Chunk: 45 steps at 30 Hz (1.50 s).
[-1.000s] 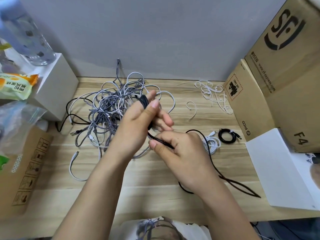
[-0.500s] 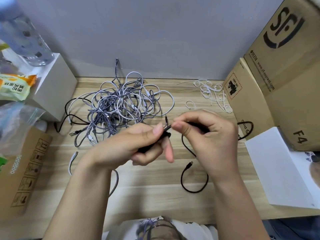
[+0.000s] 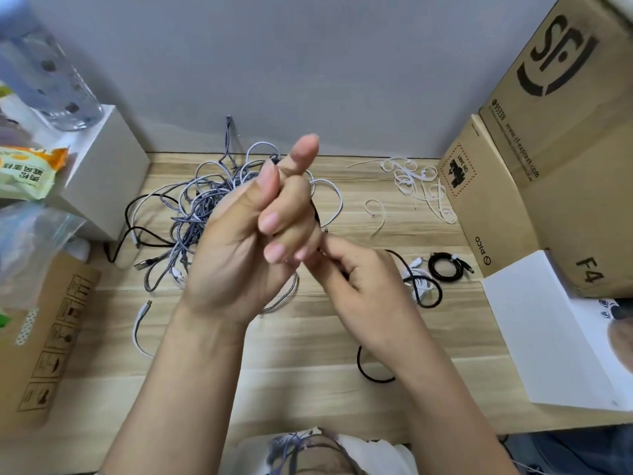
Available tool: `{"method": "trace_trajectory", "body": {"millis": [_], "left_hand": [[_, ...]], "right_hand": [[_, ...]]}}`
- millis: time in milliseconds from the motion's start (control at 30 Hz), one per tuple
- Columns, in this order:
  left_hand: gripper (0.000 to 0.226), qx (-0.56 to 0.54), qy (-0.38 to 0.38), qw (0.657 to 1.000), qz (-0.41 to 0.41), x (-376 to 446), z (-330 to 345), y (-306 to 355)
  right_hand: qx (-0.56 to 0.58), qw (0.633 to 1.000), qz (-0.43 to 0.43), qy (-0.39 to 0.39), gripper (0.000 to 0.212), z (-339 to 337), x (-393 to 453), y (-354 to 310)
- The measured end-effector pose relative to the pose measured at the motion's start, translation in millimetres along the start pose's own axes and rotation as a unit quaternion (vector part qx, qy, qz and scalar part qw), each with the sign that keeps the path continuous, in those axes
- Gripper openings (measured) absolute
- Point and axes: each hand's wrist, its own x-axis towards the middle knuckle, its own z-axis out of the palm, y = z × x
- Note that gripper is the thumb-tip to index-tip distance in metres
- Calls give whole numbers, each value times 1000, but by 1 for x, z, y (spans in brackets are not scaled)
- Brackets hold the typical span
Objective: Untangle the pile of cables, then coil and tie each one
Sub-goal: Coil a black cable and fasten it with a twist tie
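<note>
Both hands meet above the middle of the wooden tabletop (image 3: 308, 344), working a black cable (image 3: 419, 284). The left hand (image 3: 253, 241) is raised with its palm toward the camera, middle and lower fingers curled inward and the index finger standing up; a short dark stretch of the cable shows along the right edge of those curled fingers, so this grip appears to be clenched round the cable, though the wraps themselves are hidden behind the hand. The right hand (image 3: 359, 282), just to the right and touching the left fingertips, pinches the same cable between thumb and forefinger. From there the cable loops over the tabletop to the right, and another arc of it lies nearer, beside the right wrist.

Behind the left hand sits the tangled pile of grey and white cables (image 3: 205, 214). A coiled black cable (image 3: 445, 267) lies at right, near a cardboard box (image 3: 496, 214). White ties (image 3: 418, 186) are scattered at far right.
</note>
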Motion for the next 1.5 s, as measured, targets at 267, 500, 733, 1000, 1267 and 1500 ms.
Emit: {"method": "trace_trajectory", "body": {"millis": [267, 500, 733, 1000, 1267, 1500], "left_hand": [[25, 353, 194, 914, 49, 3, -8, -16], [25, 529, 185, 828, -20, -10, -18, -15], [57, 512, 84, 844, -137, -16, -15, -13], [34, 236, -72, 957, -153, -24, -14, 3], [22, -107, -92, 990, 24, -13, 6, 22], [33, 181, 137, 970, 91, -3, -3, -1]], "right_hand": [[-104, 994, -30, -1, 38, -2, -10, -7], [-38, 997, -38, 57, 25, -12, -11, -13], [46, 984, -53, 165, 26, -25, -7, -13], [234, 968, -57, 75, 20, -22, 1, -10], [269, 958, 50, -81, 29, 0, 3, 7], [87, 991, 38, -92, 32, 6, -4, 1]]}}
